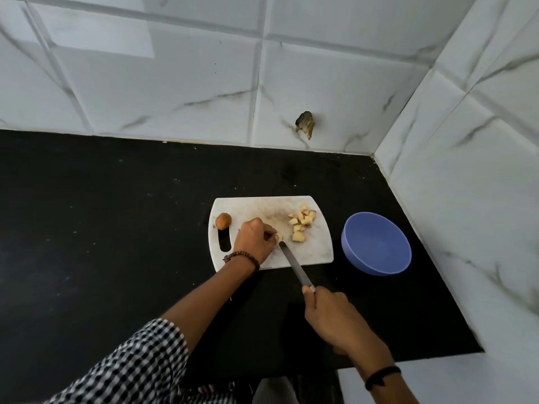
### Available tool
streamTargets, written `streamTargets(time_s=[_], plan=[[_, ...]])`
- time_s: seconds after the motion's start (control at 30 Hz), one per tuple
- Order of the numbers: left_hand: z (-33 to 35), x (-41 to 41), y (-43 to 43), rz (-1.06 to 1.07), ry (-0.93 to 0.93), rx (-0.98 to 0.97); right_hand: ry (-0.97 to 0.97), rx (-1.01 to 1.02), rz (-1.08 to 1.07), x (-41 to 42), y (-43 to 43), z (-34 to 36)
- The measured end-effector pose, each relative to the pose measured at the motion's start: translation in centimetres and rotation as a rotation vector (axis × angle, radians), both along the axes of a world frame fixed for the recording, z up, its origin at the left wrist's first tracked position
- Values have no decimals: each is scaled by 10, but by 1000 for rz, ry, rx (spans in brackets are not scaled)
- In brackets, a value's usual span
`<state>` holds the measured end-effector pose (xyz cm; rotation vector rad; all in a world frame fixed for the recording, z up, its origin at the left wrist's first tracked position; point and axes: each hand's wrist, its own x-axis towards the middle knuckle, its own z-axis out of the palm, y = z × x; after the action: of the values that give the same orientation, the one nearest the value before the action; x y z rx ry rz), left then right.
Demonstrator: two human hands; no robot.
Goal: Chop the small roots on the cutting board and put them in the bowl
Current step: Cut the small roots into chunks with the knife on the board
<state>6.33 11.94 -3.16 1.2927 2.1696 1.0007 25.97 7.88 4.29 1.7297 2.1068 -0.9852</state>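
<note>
A white cutting board (315, 252) lies on the black counter. My left hand (253, 239) pinches a small pale root piece (279, 236) near the board's middle. My right hand (332, 319) grips the handle of a knife (294, 265), whose tip sits right beside that piece. A heap of several chopped pale pieces (302, 223) lies at the board's far right part. One whole brown root (223, 221) rests at the board's left end, above the handle slot. The blue bowl (376, 243) stands to the right of the board, and nothing shows inside it.
White marble-look tiled walls close the counter at the back and on the right; one back tile (304, 124) has a broken hole. The black counter (116, 214) stretches wide to the left of the board.
</note>
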Motion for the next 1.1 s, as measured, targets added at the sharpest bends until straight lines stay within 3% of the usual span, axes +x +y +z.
streamTargets(time_s=[0.1, 0.2, 0.37, 0.77, 1.1], plan=[[1, 2, -2, -7, 7, -14, 61, -51, -42, 9, 2, 18], [-1, 2, -6, -47, 45, -18, 192, 13, -94, 10, 5, 20], [-3, 3, -13, -3, 117, -30, 247, 42, -121, -7, 15, 6], [-4, -6, -9, -45, 91, -3, 264, 106, -89, -49, 27, -28], [2, -5, -6, 4, -1, -27, 121, 193, -22, -62, 26, -41]])
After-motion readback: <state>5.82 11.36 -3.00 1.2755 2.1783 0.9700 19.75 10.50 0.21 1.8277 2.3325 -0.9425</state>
